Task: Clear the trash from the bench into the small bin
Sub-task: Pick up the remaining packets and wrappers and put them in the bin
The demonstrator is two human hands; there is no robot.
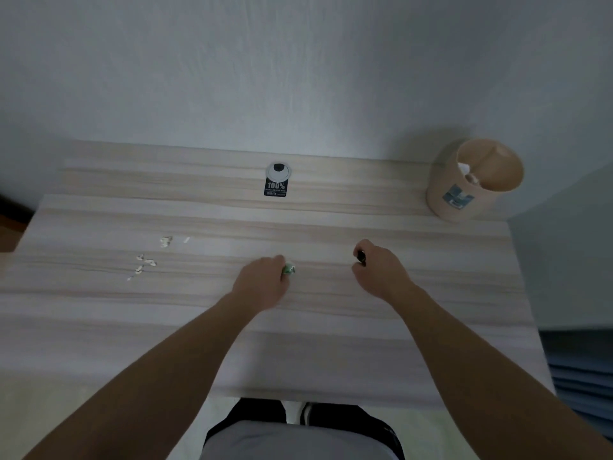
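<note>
**Both hands closed on scraps at mid-tabletop**

We see the pale wood-grain tabletop point(298, 343) filling most of the view, pushed against a plain wall. At its far right corner stands the small bin point(464, 190), a tan open-topped cylinder with white scraps inside. Our left hand point(262, 280) rests near the middle, its grip clamped on a crumpled green wrapper point(288, 269) that pokes out past the fingers. Our right hand point(378, 267), well apart from the left, is curled around a small dark object point(361, 255). A black-and-white tag point(277, 185) lies toward the far edge. White scraps point(146, 262) lie scattered at left.
</note>
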